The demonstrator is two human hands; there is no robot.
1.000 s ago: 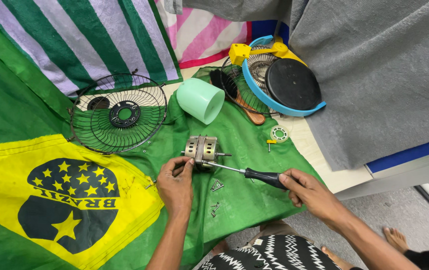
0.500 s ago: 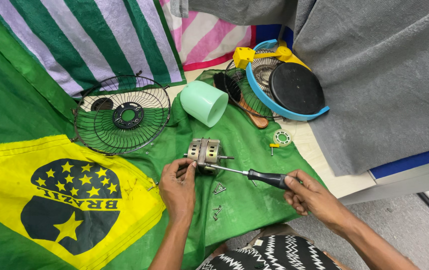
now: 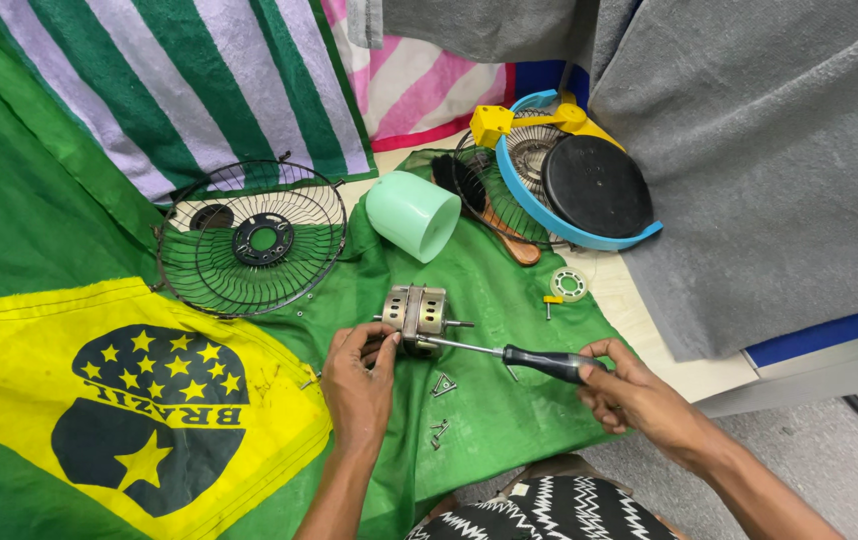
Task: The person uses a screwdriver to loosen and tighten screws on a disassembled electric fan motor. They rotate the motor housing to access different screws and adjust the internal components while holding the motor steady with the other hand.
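Not much diff vs a sec ago tbh; the fan motor (image 3: pixel 416 312) sits on the same spot of the green cloth (image 3: pixel 509 300), just below the mint plastic cup (image 3: pixel 414 213), and the camera view only drifted a bit. Left hand (image 3: pixel 357 385) is at the motor's lower-left side same as before, fingers curled and pressed onto its casing to steady it. Right hand (image 3: pixel 634 392) holds its grip, fingers wrapped round the black handle of the screwdriver (image 3: pixel 509 355), well to the right of the motor; shaft runs straight to the motor's lower-right edge, tip touching it afaict, can't make out the screw itself.

So imo the screw work on the motor is mid-go; nothing freed in this last sec. A few loose screws (image 3: pixel 440 385) lie on the cloth just below the motor. Wire fan guard (image 3: pixel 249 238) lies flat to the motor's upper left; blue fan base w/ black disc (image 3: pixel 594 185) upper right; small white ring part (image 3: pixel 568 284) to the right, on the counter (image 3: pixel 649 320).
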